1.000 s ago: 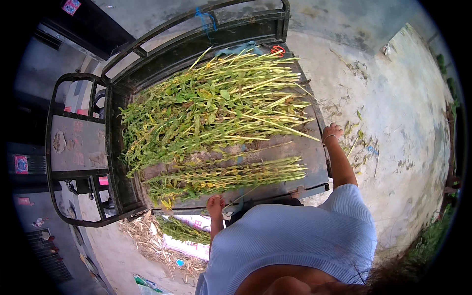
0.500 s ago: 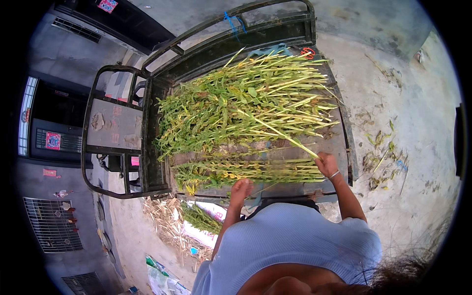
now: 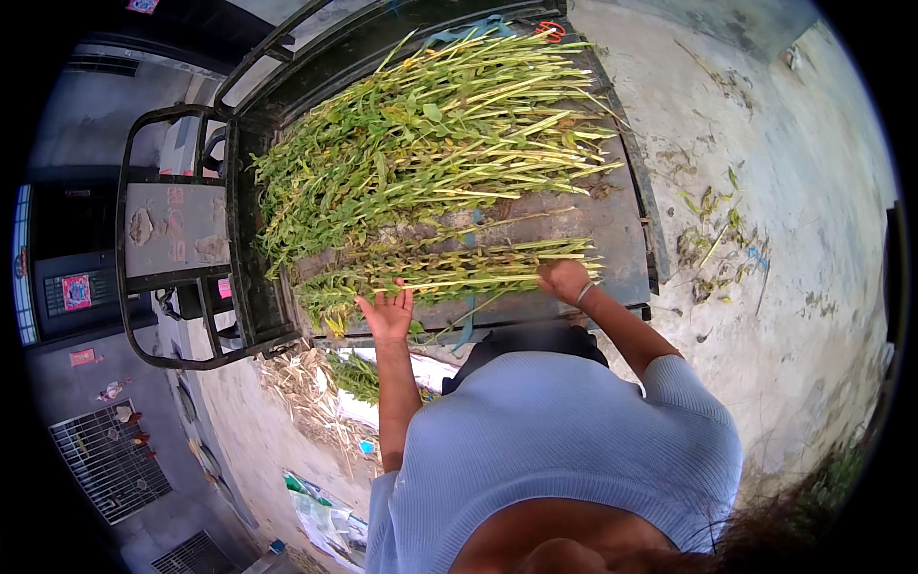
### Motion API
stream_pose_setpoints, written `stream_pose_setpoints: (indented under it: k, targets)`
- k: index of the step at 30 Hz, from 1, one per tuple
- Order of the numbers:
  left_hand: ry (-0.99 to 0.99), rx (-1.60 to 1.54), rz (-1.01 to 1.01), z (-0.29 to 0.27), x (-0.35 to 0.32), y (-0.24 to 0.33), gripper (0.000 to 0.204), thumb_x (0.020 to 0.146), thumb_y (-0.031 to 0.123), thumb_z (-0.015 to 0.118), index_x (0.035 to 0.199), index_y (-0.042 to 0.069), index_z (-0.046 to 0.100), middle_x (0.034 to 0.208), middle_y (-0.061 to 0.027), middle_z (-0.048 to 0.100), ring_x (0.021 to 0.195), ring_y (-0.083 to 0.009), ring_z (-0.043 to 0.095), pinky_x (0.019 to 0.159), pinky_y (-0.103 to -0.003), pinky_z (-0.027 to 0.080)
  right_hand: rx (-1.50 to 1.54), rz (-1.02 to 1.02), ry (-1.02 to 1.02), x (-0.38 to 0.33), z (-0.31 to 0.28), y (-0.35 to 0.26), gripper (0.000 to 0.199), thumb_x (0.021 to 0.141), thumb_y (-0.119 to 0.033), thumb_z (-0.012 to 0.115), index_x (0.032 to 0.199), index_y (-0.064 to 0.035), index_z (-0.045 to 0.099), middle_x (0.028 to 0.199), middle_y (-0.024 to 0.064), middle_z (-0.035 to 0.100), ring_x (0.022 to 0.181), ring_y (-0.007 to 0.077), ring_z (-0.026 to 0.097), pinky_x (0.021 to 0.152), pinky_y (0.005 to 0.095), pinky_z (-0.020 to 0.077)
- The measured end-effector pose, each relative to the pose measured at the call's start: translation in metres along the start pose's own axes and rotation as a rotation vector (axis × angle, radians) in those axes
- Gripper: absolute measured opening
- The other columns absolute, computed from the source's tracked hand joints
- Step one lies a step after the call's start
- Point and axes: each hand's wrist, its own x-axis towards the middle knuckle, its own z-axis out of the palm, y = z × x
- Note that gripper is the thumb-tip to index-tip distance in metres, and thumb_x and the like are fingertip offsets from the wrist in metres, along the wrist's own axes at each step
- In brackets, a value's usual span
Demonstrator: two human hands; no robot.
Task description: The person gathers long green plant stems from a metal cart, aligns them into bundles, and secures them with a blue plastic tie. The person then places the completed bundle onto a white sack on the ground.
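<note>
A big pile of leafy green plant stalks (image 3: 449, 134) covers the far part of a cart bed, leafy tops to the left and cut ends to the right. Nearer me a smaller row of the same stalks (image 3: 459, 263) runs parallel to it. My right hand (image 3: 564, 279) is closed round stalks at the cut ends of this row. Palm up, with fingers spread, my left hand (image 3: 387, 311) touches the near side of the row by its leafy tops. A blue strap (image 3: 466, 330) passes under the small row and hangs toward the bed's near edge.
The metal cart bed (image 3: 612, 225) has a railed frame (image 3: 122, 239) at its left end. Orange-red cord (image 3: 551, 32) lies at the far right corner. Plant scraps (image 3: 712, 220) litter the concrete on the right. Dry husks (image 3: 296, 383) and a green bundle (image 3: 356, 376) lie below the near edge.
My right hand has brought a single long stalk from over the big pile down onto the small row. My left hand has opened and moved left along the row. The view has shifted.
</note>
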Motion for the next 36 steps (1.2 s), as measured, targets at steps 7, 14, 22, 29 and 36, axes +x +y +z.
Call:
stream_pose_setpoints:
  k: [7,14,22,29,36]
  targets:
    - [-0.115,-0.035,0.035,-0.055,0.005,0.001,0.044,0.087,0.044,0.051,0.118,0.014,0.045,0.117,-0.0092,0.051,0.104,-0.0266,0.052,0.090,-0.041,0.042,0.078,-0.041,0.051,0.006,0.007,-0.009,0.027,0.073,-0.033,0.063,0.086,-0.0098,0.059,0.074,0.0122,0.057,0.067,0.0313,0.058,0.056,0.0430,0.0466]
    - [-0.086,0.109,0.108,-0.063,0.008,-0.004,0.036,0.091,0.036,0.049,0.117,0.012,0.046,0.117,-0.0082,0.054,0.107,-0.0299,0.052,0.091,-0.044,0.044,0.113,-0.107,0.148,0.007,0.003,-0.012,0.024,0.073,-0.028,0.065,0.085,-0.0096,0.057,0.076,0.0114,0.054,0.066,0.0320,0.056,0.054,0.0413,0.0452]
    - [0.222,0.264,0.144,-0.086,0.020,0.025,0.039,0.089,0.040,0.050,0.113,0.011,0.040,0.105,-0.0136,0.061,0.091,-0.0253,0.059,0.069,-0.039,0.050,0.114,-0.142,0.216,0.008,-0.007,-0.021,0.021,0.071,-0.025,0.067,0.082,-0.0102,0.058,0.072,0.0098,0.052,0.063,0.0305,0.055,0.052,0.0406,0.0440]
    - [0.190,0.731,0.251,-0.074,0.007,0.044,0.020,0.088,0.017,0.055,0.083,-0.001,0.051,0.075,-0.0184,0.065,0.054,-0.0180,0.063,0.041,-0.023,0.047,0.148,-0.059,0.293,0.003,-0.002,-0.016,0.021,0.067,-0.020,0.069,0.083,-0.0097,0.060,0.072,0.0094,0.051,0.066,0.0294,0.055,0.056,0.0397,0.0443]
    - [0.388,0.752,0.539,-0.083,-0.001,0.058,0.015,0.088,0.015,0.053,0.084,0.000,0.055,0.070,-0.0113,0.065,0.047,-0.0109,0.057,0.040,-0.020,0.043,0.154,-0.037,0.265,0.010,0.015,-0.016,0.021,0.068,-0.022,0.069,0.082,-0.0095,0.061,0.071,0.0108,0.052,0.066,0.0314,0.055,0.056,0.0413,0.0443]
